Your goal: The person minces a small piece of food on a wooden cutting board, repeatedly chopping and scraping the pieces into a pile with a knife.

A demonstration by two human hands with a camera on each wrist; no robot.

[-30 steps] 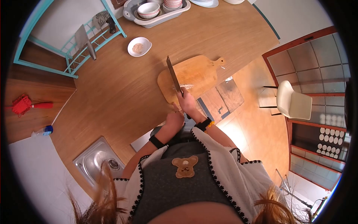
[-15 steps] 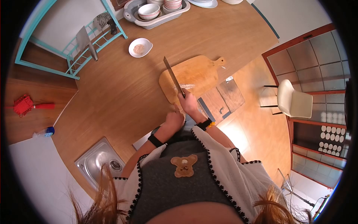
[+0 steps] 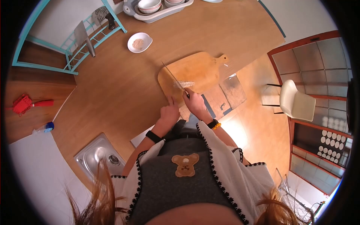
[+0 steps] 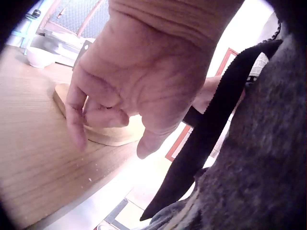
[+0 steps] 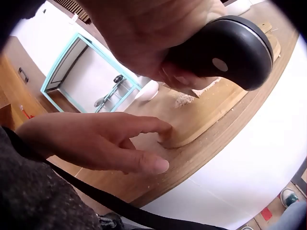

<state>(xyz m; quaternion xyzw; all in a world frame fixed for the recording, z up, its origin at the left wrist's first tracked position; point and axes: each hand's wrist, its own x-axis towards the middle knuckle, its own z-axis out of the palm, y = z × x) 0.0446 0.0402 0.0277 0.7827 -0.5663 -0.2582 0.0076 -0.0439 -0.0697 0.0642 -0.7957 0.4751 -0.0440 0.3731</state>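
Observation:
My right hand point(image 3: 195, 103) grips the black handle point(image 5: 225, 52) of a kitchen knife point(image 3: 173, 77). Its blade slants away to the left over the wooden cutting board point(image 3: 202, 67), seen nearly edge-on in the head view. A pale, finely chopped heap point(image 3: 185, 84) lies on the board beside the blade. At the board's near left corner is my left hand point(image 3: 170, 113), its index finger reaching to the edge of the wood. The right wrist view shows that hand point(image 5: 105, 143) holding nothing, the thumb apart from the fingers.
A white bowl point(image 3: 140, 42) with pale contents stands beyond the board. Farther back are a grey basin point(image 3: 157, 17) of bowls and a turquoise rack point(image 3: 71, 60) with a cleaver point(image 3: 84, 39). A steel sink point(image 3: 99, 153) is at the near left; the counter's edge runs close by the board.
The knife has turned, so its blade now looks thinner, and its tip has shifted left and lower. My left hand has slid left and slightly forward, with a finger stretched to the board.

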